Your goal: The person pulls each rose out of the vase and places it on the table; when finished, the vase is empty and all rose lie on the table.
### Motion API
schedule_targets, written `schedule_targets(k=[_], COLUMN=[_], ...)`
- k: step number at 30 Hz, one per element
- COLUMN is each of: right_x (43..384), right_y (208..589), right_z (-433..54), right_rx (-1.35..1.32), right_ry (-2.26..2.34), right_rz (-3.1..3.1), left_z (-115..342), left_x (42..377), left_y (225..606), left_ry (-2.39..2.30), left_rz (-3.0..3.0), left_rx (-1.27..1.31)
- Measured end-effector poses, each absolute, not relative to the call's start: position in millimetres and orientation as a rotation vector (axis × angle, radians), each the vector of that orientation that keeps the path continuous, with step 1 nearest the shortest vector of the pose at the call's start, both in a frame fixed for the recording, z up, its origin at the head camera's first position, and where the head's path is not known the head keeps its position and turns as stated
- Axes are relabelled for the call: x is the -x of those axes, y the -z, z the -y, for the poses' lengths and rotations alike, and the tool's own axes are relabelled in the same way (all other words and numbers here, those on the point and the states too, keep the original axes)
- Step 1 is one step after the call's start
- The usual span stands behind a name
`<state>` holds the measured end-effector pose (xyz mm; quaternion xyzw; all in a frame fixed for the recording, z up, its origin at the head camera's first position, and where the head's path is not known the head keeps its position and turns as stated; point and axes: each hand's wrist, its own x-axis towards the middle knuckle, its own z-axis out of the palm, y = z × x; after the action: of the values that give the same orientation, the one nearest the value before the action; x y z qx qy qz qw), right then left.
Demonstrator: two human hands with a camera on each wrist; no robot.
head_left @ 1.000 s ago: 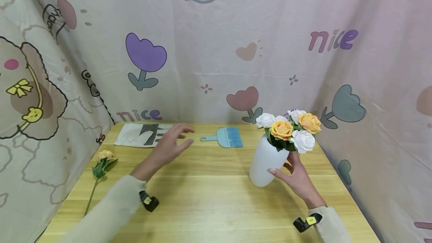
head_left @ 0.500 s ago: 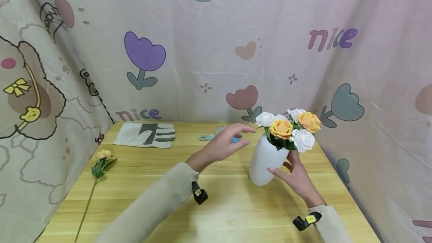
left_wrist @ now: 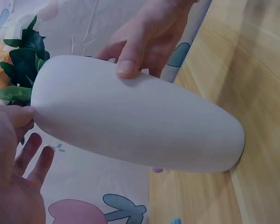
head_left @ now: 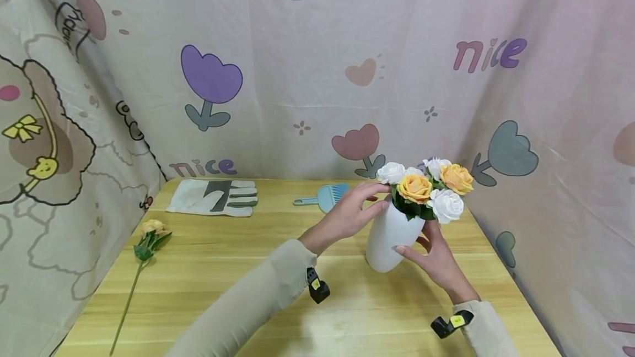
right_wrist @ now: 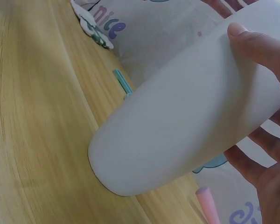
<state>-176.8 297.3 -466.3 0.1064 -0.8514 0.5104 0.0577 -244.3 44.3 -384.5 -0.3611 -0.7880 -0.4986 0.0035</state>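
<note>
A white vase (head_left: 394, 238) stands on the wooden table with a bunch of white and yellow roses (head_left: 415, 188) in its mouth. My right hand (head_left: 436, 260) holds the vase from the right, thumb (right_wrist: 259, 44) across its front and fingers round the far side. At the upper left of the vase is my left hand (head_left: 353, 212). In the left wrist view its thumb tip meets the rim just under the green leaves (left_wrist: 25, 60), while the other fingers (left_wrist: 37, 163) reach loosely past the far side.
Behind the left hand lies a light blue dustpan-shaped tool with comb-like teeth (head_left: 329, 197). A white and grey work glove (head_left: 213, 198) is at the back left. One yellow rose (head_left: 152, 229) lies at the left edge. A pink rod (right_wrist: 207, 205) shows in the right wrist view.
My left hand has moved right, from over the glove and past the blue tool, up to the vase's rim. The right hand keeps its hold on the vase.
</note>
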Motion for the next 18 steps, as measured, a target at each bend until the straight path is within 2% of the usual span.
schedule_targets(k=[5,13,18], right_x=[178,179,178], right_y=[467,469,466], right_z=[-298,-299,-299], right_rx=[-0.326,-0.324,-0.318], right_ry=[-1.553,-1.523,-1.519], right_rz=[2.578,2.593,2.602], left_z=[-48,-48,-38], left_x=[242,248,250], left_y=[372,335,314], left_ry=[1.55,1.693,1.803], left_rz=[2.366,1.936,1.822], left_rx=[1.037,1.068,0.94])
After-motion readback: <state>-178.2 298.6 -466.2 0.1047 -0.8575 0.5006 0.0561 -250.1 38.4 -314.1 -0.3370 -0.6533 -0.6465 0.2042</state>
